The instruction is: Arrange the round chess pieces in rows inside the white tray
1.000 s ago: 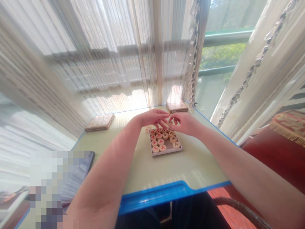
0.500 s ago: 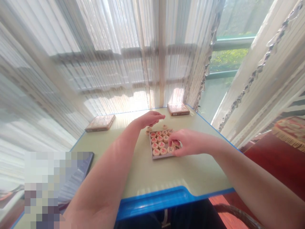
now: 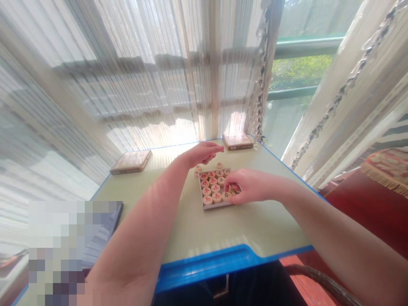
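A shallow grey tray [image 3: 219, 205] lies on the pale green table [image 3: 223, 229] and holds several round wooden chess pieces [image 3: 211, 187] marked in red and black. My right hand [image 3: 250, 185] rests on the tray's right side, fingers curled and pinched on a piece there. My left hand [image 3: 205, 153] hovers just beyond the tray's far edge, fingers loosely curled; what it holds, if anything, is hidden. Two or three loose pieces [image 3: 219, 165] lie on the table beyond the tray, under that hand.
Two flat brown boxes lie at the table's far edge, one at the left [image 3: 130, 161] and one at the right [image 3: 237, 140]. Sheer curtains and a window close off the back. A dark object [image 3: 106, 225] sits at the near left. The table's blue rim [image 3: 216, 263] runs nearest me.
My right hand came down from beside my left hand beyond the tray onto the tray's right side and stays there. My left hand stayed beyond the tray with its fingers curled.
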`<state>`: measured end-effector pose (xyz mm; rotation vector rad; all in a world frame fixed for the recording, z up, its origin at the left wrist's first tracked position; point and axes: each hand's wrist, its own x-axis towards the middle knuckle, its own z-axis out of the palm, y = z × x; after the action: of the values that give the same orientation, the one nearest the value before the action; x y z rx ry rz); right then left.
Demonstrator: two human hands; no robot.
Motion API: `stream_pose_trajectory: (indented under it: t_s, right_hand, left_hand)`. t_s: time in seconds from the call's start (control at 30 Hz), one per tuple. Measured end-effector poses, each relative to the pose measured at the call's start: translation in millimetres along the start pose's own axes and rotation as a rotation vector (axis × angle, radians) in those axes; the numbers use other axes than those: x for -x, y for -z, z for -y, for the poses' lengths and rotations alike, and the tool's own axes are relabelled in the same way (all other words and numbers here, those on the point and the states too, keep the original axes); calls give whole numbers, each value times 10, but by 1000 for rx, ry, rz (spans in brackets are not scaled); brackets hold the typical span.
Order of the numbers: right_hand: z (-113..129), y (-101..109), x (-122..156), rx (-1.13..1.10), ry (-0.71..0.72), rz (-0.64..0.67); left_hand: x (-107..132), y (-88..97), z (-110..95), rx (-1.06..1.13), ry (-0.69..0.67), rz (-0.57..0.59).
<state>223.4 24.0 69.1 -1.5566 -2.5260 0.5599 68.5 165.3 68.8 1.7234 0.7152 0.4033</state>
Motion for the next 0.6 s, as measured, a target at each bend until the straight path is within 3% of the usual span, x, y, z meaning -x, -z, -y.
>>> stream_pose_trajectory:
  t_s: [0.33,0.6]
  right_hand:
    - [-3,29,-12,16,-6,30]
    - [-34,60,31,-70,82,47]
  left_hand:
    - [2,15,0,0,6,-20]
    - [35,1,-25,-25,24,-49]
